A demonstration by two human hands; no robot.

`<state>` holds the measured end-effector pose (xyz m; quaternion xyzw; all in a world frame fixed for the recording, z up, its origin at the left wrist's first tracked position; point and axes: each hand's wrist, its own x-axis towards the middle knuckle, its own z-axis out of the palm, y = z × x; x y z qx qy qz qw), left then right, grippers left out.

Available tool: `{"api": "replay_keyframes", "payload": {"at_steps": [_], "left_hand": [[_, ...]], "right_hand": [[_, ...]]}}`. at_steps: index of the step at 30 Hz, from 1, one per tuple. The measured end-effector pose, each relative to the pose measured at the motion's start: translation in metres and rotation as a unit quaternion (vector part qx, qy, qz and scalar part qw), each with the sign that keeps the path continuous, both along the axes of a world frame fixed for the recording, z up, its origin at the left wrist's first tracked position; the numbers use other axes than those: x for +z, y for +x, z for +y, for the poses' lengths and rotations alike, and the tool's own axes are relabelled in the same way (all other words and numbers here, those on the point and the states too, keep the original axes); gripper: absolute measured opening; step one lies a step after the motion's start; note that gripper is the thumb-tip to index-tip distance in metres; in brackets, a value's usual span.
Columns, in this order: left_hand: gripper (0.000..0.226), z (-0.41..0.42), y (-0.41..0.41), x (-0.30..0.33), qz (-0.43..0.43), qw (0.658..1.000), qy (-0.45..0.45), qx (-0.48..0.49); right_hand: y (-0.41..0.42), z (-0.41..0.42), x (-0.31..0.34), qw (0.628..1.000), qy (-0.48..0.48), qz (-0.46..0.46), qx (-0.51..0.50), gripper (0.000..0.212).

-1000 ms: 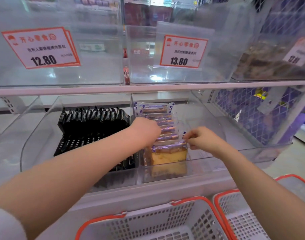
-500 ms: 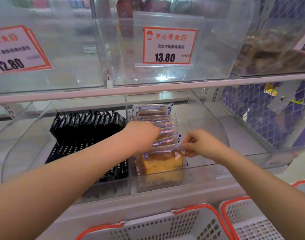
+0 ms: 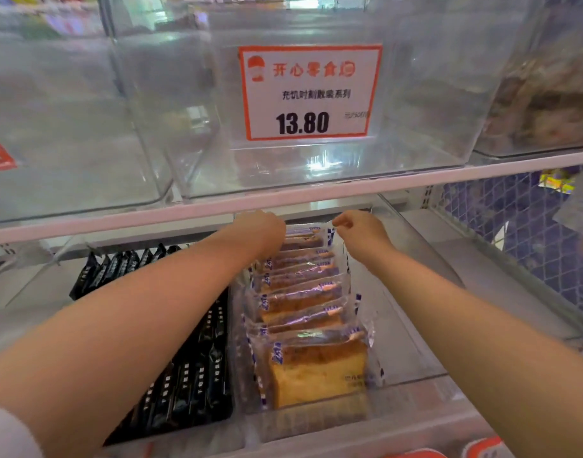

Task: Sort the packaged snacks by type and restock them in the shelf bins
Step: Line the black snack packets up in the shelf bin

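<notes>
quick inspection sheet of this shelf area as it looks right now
surface: lower shelf with clear bins side by side under a white shelf rail
job's things: row of wrapped cake slices standing front to back in the middle bin; black snack packets in rows in the bin on their left
clutter: nothing seen
grippers: left hand reaches to the back of the cake row, fingers hidden; right hand pinches the top edge of the rearmost wrapper
cables: nothing seen
surroundings: price sign reading 13.80 on a clear upper bin; brown snacks in the upper right bin; wire mesh panel at right
</notes>
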<state>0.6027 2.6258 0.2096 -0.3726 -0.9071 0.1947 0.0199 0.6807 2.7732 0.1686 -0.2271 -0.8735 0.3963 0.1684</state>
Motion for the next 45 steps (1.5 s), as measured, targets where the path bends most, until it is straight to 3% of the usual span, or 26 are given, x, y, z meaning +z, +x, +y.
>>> {"api": "replay_keyframes", "payload": {"at_steps": [5, 8, 10, 13, 18, 22, 28, 32, 35, 36, 39, 45], "left_hand": [[0.027, 0.001, -0.016, -0.002, 0.048, 0.998, -0.033, -0.021], [0.024, 0.0, -0.019, -0.007, 0.055, 0.997, -0.051, -0.021], [0.023, -0.002, -0.02, -0.01, 0.05, 0.996, -0.069, -0.013], [0.022, -0.005, -0.022, -0.011, 0.039, 0.997, -0.061, -0.017], [0.017, -0.008, -0.023, -0.013, 0.061, 0.998, 0.002, -0.033], [0.013, -0.007, -0.021, -0.013, 0.089, 0.996, -0.011, -0.023], [0.023, -0.005, -0.021, -0.014, 0.108, 0.994, -0.023, -0.003], [0.017, -0.008, -0.02, -0.012, 0.074, 0.996, 0.04, 0.002], [0.016, -0.016, -0.003, -0.004, -0.004, 0.991, 0.128, -0.045], [0.015, -0.021, 0.008, -0.002, -0.038, 0.987, 0.132, -0.08], [0.019, -0.037, 0.052, -0.001, -0.101, 0.975, 0.099, -0.173], [0.043, -0.065, 0.105, -0.003, -0.066, 0.979, -0.016, -0.195]], "right_hand": [[-0.021, -0.002, -0.012, 1.0, 0.011, 0.015, 0.025, 0.02], [-0.026, 0.003, -0.018, 0.999, 0.04, 0.018, 0.004, 0.003], [-0.027, 0.007, -0.022, 0.999, 0.051, 0.007, -0.017, 0.009], [-0.028, 0.011, -0.025, 1.0, 0.013, -0.001, -0.026, 0.008], [-0.033, 0.016, -0.018, 0.989, -0.132, 0.065, -0.029, 0.021], [-0.038, 0.011, -0.019, 0.99, -0.126, 0.055, -0.01, 0.004], [-0.033, 0.016, -0.025, 0.981, -0.174, 0.048, -0.075, 0.013], [-0.016, 0.015, -0.02, 0.986, -0.162, 0.013, -0.027, 0.036], [0.007, 0.008, -0.015, 0.992, -0.12, -0.018, -0.032, 0.022], [0.016, 0.004, -0.013, 0.993, -0.115, -0.033, -0.026, 0.027], [0.051, -0.01, -0.012, 0.994, -0.089, -0.066, -0.008, 0.034], [0.101, -0.028, -0.018, 0.991, -0.108, -0.076, 0.007, 0.045]]}}
